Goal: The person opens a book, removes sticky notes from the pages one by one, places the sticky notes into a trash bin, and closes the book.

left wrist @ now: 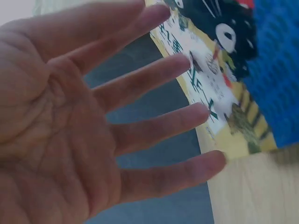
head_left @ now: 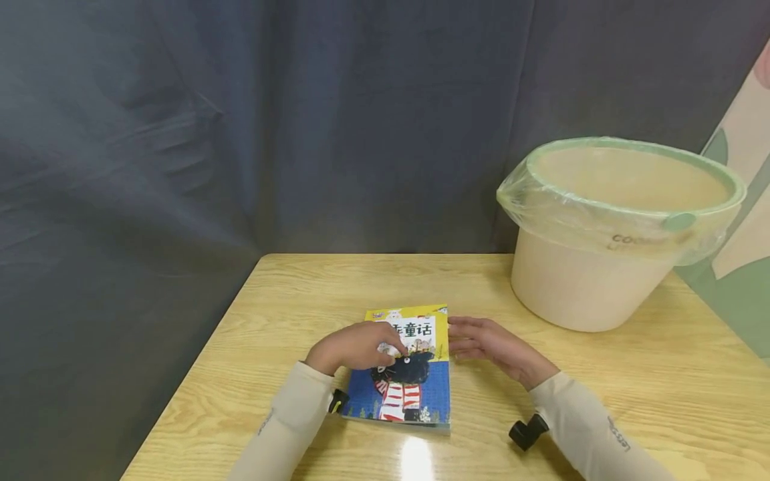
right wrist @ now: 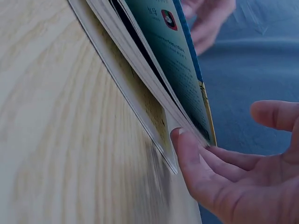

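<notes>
A paperback book (head_left: 430, 394) lies on the table, its yellow and blue cover up, with a black cat in red and white stripes. Over the upper left part of the cover is my left hand (head_left: 361, 344). In the left wrist view, the fingers of that hand (left wrist: 74, 116) are spread and nearly straight, with none curled round the book. My right hand (head_left: 499, 347) is at the book's right edge. Its fingertips touch the page edges in the right wrist view, and the thumb stands apart. There the book (right wrist: 182, 60) is parted slightly, with gaps between cover and pages.
A large cream bin (head_left: 577, 280) with a green rim and a clear plastic liner stands at the back right of the wooden table (head_left: 301, 287). Behind the table hangs a dark curtain (head_left: 385, 133). A patterned surface (head_left: 746, 300) shows at the far right.
</notes>
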`<state>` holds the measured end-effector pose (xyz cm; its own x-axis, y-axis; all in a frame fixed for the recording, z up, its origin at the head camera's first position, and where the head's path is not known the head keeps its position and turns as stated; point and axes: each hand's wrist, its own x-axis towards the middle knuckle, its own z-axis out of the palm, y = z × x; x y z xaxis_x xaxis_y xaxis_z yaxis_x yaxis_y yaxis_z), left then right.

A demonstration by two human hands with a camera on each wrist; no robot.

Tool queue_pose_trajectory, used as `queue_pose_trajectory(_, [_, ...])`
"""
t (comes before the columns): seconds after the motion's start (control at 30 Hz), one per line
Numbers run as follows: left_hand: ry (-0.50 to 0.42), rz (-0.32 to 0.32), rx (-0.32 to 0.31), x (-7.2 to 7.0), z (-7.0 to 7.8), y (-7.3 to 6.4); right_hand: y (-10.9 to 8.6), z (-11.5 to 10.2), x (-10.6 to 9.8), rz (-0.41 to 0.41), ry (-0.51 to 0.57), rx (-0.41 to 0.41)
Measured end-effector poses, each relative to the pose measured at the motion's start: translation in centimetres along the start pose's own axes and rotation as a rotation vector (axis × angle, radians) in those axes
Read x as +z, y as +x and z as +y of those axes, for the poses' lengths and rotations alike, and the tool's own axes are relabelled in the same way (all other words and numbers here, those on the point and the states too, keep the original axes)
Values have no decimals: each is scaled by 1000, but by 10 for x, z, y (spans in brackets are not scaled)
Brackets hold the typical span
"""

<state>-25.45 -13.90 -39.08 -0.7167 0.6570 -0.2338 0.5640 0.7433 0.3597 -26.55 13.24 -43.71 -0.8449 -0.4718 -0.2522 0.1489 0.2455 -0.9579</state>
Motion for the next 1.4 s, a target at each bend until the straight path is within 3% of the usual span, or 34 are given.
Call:
queue_pose_trajectory(0.07, [30,-66,-13,2,-1,-3,-4,-1,4,34,-169,-29])
queue_pose_trajectory(0.17, [60,-124,-38,4,-1,-6,-13,-6,14,96,-530,-84])
queue_pose_trajectory(0.27, [68,-131,-44,5,0,-6,-22,-14,25,140,-842,-155])
queue_pose_trajectory(0.33, [74,-125,-34,5,0,-5,-28,-18,33,151,-989,-192])
queue_pose_trajectory(0.4, [89,-123,-18,6,1,-3,-35,-21,40,100,-1121,-247])
queue_pose_trajectory(0.5, [110,-121,-12,5,2,-3,-47,-23,51,-84,-1288,-317])
queue_pose_trajectory(0.6, [98,-123,-34,5,3,-2,-54,-22,61,-243,-1359,-370])
queue_pose_trajectory(0.67, [86,-121,-48,5,3,-1,-56,-21,65,-264,-1358,-377])
queue_pose_trajectory(0.9, [117,-126,-5,15,6,6,-51,-13,67,-192,-1340,-401])
queue_pose_trajectory(1.17, [89,-150,-94,18,12,8,-47,-15,63,-99,-1322,-318])
queue_pose_trajectory(1.4, [172,-116,-49,15,17,5,-41,-14,56,-52,-1294,-288])
